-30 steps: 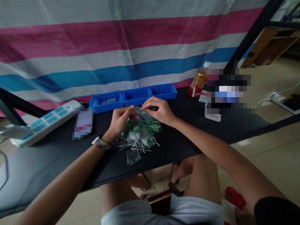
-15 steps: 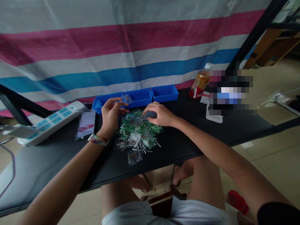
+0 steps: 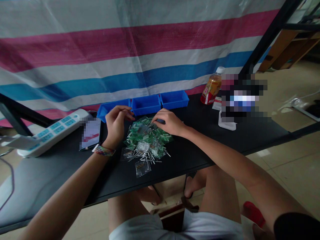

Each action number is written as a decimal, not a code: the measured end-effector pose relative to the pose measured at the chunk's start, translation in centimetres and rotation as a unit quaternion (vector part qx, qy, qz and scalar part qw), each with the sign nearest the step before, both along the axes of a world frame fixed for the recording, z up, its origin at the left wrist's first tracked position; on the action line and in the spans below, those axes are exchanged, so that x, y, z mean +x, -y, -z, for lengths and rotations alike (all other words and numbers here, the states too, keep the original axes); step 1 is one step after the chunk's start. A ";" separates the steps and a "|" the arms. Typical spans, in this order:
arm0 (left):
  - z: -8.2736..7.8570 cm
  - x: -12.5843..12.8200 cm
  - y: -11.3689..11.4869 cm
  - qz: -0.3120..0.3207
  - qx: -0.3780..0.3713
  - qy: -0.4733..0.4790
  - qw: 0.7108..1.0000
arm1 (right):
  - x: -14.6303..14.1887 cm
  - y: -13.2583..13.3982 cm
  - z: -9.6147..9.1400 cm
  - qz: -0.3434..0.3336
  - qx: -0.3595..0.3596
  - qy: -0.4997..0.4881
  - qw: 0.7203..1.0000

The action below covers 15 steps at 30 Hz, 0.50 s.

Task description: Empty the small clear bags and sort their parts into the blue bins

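My left hand [image 3: 117, 124] hovers in front of the left blue bin, its fingers loosely bent and apart. No packet shows in it. On the black table lies a heap of green pieces [image 3: 136, 133], clear packets and thin metal rods [image 3: 150, 156]. My right hand [image 3: 170, 122] is at the back right of this heap, thumb and fingertips drawn together at its edge; what they hold, if anything, is too small to make out. A clear packet with copper-coloured pins [image 3: 143, 168] lies at the heap's front.
Three joined blue bins [image 3: 146, 105] stand behind the heap. To the left are a phone [image 3: 90, 133] and a white power strip [image 3: 57, 130]. A drink bottle [image 3: 212, 87] and a white case [image 3: 227, 121] stand right. A striped sheet [image 3: 140, 43] hangs behind.
The small clear packet that was in my left fingers over the bins no longer shows there. My right hand has stayed over the heap, its fingers shifting slightly.
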<state>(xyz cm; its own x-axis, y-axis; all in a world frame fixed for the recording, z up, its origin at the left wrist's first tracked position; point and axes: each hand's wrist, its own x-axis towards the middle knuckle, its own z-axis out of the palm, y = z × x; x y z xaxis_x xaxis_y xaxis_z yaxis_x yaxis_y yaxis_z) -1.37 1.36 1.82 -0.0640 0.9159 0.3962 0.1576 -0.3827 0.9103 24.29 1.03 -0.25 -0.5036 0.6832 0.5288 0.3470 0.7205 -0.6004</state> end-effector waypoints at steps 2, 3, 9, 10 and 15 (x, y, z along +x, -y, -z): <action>0.1 0.9 0.8 0.036 0.010 -0.068 0.997 | -0.1 -0.2 -0.1 0.025 -0.025 -0.065 0.997; 0.1 1.3 1.1 0.054 0.017 -0.103 0.993 | -0.2 -0.3 0.0 0.034 -0.044 -0.106 0.993; 0.4 2.2 2.0 0.123 0.053 -0.219 0.967 | -0.3 -1.3 0.4 0.039 -0.204 -0.290 0.934; 0.6 2.3 2.0 0.126 0.055 -0.225 0.965 | -0.4 -1.3 0.5 0.035 -0.232 -0.307 0.922; 1.0 2.7 2.2 0.110 0.052 -0.200 0.972 | -0.8 -0.6 0.3 0.007 -0.314 -0.362 0.877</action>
